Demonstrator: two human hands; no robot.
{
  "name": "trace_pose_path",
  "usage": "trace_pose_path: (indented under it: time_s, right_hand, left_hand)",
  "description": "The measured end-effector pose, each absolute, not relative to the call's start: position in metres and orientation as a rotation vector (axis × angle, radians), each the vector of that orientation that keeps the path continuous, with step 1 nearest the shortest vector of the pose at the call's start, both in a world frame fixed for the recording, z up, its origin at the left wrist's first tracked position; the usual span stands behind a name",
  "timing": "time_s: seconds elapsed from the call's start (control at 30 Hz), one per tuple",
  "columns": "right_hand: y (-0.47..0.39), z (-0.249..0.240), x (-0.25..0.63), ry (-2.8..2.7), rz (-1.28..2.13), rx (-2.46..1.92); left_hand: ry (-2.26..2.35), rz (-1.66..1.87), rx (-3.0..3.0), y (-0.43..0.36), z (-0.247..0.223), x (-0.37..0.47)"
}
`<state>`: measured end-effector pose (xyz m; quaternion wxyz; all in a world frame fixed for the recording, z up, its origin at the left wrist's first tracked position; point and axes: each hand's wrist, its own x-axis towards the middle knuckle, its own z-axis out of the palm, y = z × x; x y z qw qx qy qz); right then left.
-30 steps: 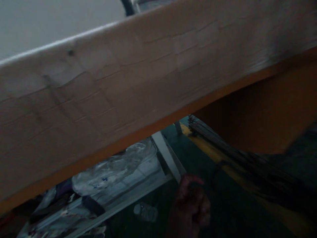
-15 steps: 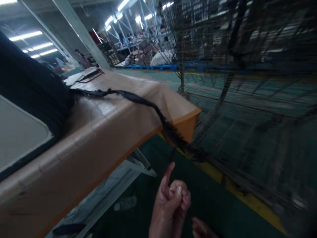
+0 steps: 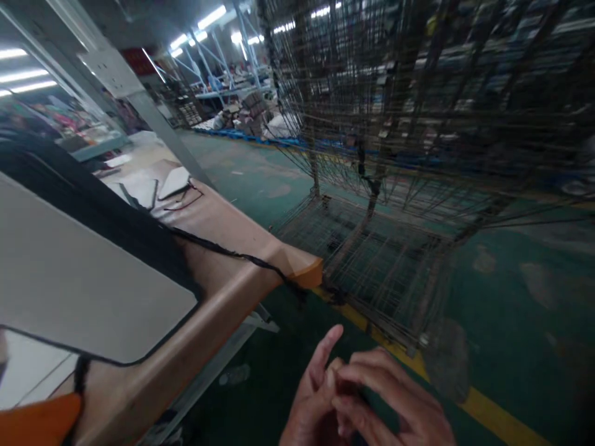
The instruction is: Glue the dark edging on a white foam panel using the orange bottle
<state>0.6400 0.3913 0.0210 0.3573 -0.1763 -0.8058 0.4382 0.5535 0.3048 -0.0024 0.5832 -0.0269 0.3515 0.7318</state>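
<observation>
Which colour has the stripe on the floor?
Yellow; the floor stripe shows best in the head view.

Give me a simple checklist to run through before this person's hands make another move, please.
1. Both hands in view: ok. The left hand and right hand show at the bottom of the picture.
2. Hands empty: cannot tell. Their fingers meet, and anything small between them would be hidden.
3. Hands clear of the wire rack: ok. They look apart from it.
4. Black strip wholly on the table: not ok. It trails over the edge near the corner.
5. Floor free of loose things: not ok. A clear bottle lies there.
</observation>
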Motion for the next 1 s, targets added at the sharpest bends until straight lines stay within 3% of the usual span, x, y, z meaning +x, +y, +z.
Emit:
trace_pose_path:
  time_s: [0.2,0.4,0.73,1.0]
  right_hand:
    - [0.400,0.109,0.644,-2.213,1.229,-0.256]
    - [0.393,0.170,0.642,-2.266,0.943,-0.107]
    - [0.375,0.214,0.617,-2.166,0.432,0.121]
    - [0.395,0.226,0.598,-2.153,0.337,0.103]
  left_hand:
    - [0.948,1.868,-0.038,0.301,0.070,0.559]
    - [1.167,2.044,0.143,0.295,0.123,0.559]
    - [1.360,2.279,0.222,0.273,0.192,0.562]
    - [1.088,2.427,-0.080,0.243,0.198,0.581]
